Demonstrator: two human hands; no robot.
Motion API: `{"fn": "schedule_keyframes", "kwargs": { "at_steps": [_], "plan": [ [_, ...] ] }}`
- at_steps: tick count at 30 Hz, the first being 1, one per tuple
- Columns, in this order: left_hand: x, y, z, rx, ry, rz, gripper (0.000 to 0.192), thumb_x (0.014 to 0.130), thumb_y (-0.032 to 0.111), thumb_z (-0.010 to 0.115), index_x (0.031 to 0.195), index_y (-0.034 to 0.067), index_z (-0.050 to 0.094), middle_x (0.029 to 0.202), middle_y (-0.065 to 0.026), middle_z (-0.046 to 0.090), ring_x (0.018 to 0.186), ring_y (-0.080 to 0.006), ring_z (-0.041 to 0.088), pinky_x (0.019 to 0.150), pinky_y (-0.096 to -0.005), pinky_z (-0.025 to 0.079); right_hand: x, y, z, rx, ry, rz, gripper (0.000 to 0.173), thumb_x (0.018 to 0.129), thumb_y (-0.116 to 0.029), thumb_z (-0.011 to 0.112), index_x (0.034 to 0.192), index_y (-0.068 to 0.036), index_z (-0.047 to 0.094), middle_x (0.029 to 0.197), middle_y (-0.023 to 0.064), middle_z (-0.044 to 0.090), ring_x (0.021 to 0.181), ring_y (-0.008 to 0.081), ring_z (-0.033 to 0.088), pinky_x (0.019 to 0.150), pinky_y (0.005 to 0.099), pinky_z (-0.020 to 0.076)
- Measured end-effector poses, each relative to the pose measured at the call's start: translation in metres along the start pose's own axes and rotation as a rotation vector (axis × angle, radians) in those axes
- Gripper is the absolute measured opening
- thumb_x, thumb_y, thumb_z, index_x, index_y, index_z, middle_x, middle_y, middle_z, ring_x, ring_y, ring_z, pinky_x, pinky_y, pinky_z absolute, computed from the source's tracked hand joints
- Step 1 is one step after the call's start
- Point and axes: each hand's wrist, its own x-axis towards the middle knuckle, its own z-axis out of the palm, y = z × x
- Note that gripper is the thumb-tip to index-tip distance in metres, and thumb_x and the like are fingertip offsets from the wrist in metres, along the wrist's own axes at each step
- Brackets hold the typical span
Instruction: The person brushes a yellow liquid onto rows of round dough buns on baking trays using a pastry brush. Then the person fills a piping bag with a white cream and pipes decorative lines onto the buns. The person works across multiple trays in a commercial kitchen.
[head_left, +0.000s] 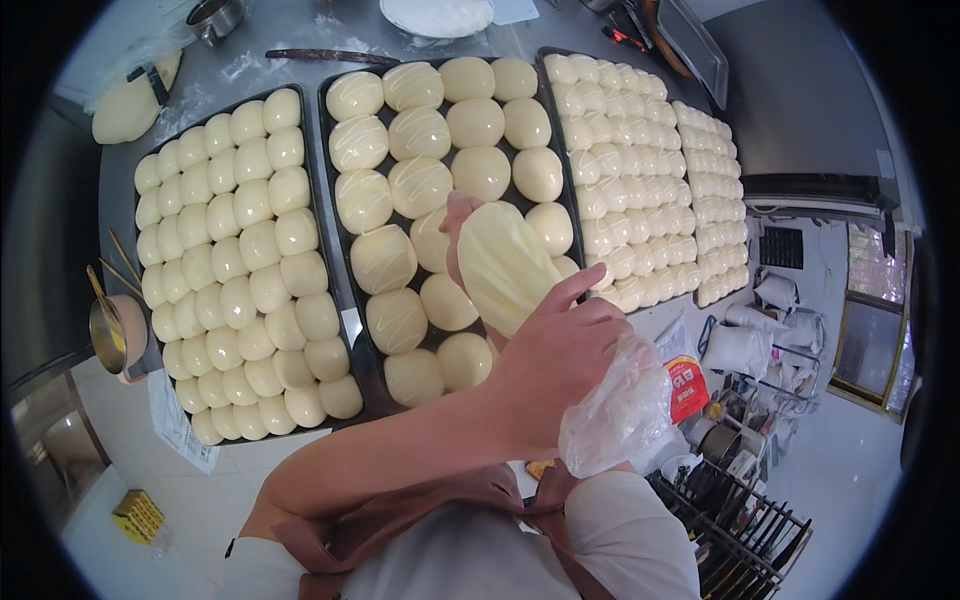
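A clear piping bag (504, 268) filled with pale yellow cream is held above the middle baking tray (401, 223). My right hand (456, 217) wraps around the filled body from behind, mostly hidden by it. My left hand (562, 360) reaches across and grips the bag's gathered upper end, index finger extended. Loose, crumpled plastic (619, 409) hangs beside this hand. Large, glossy dough balls (480, 172) sit in rows on the middle tray. Thin pale lines cross those on its left side (420, 187); several farther right look plain. The bag's tip is hidden.
Smaller plain dough balls (259, 240) pack the left tray; striped ones (622, 157) fill the trays on the right. A pot with a brush (120, 334) stands far left. Covered dough (127, 112) and a rolling pin (330, 56) lie at the back. A rack (731, 517) stands lower right.
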Motion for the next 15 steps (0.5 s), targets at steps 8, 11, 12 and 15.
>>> {"fn": "schedule_keyframes", "kwargs": {
  "at_steps": [8,11,12,15],
  "plan": [
    [-0.012,0.019,0.019,-0.05,0.008,-0.029,0.032,0.075,0.026,0.07,0.102,0.009,0.069,0.092,-0.0068,0.064,0.1,-0.0239,0.063,0.119,-0.0526,0.032,-0.028,0.019,-0.001,0.006,-0.027,-0.027,0.041,0.108,-0.039,0.044,0.086,-0.012,0.066,0.072,0.0114,0.064,0.067,0.0276,0.059,0.07,0.0441,0.0462],
    [-0.016,0.024,0.022,-0.007,-0.017,-0.047,0.032,0.074,0.026,0.07,0.101,0.008,0.068,0.092,-0.0067,0.063,0.1,-0.0242,0.063,0.119,-0.0527,0.032,-0.042,0.02,-0.008,0.34,0.076,0.316,0.033,0.107,-0.036,0.047,0.093,-0.012,0.065,0.074,0.0118,0.064,0.068,0.0249,0.063,0.066,0.042,0.0469],
    [-0.018,0.025,0.023,-0.004,-0.008,-0.08,0.032,0.074,0.026,0.071,0.101,0.008,0.068,0.092,-0.0067,0.063,0.1,-0.0242,0.063,0.119,-0.0527,0.032,-0.044,0.02,-0.01,0.486,0.17,0.43,0.031,0.106,-0.034,0.048,0.094,-0.012,0.065,0.075,0.0123,0.065,0.07,0.0245,0.066,0.064,0.0419,0.0477],
    [-0.024,0.032,0.028,-0.068,-0.035,-0.051,0.032,0.073,0.026,0.071,0.1,0.008,0.068,0.091,-0.0068,0.063,0.1,-0.0243,0.063,0.119,-0.0525,0.032,-0.061,0.021,-0.011,-0.075,-0.123,0.058,0.033,0.106,-0.035,0.05,0.094,-0.008,0.065,0.075,0.0129,0.066,0.072,0.0257,0.067,0.067,0.0445,0.05]
  ]
}}
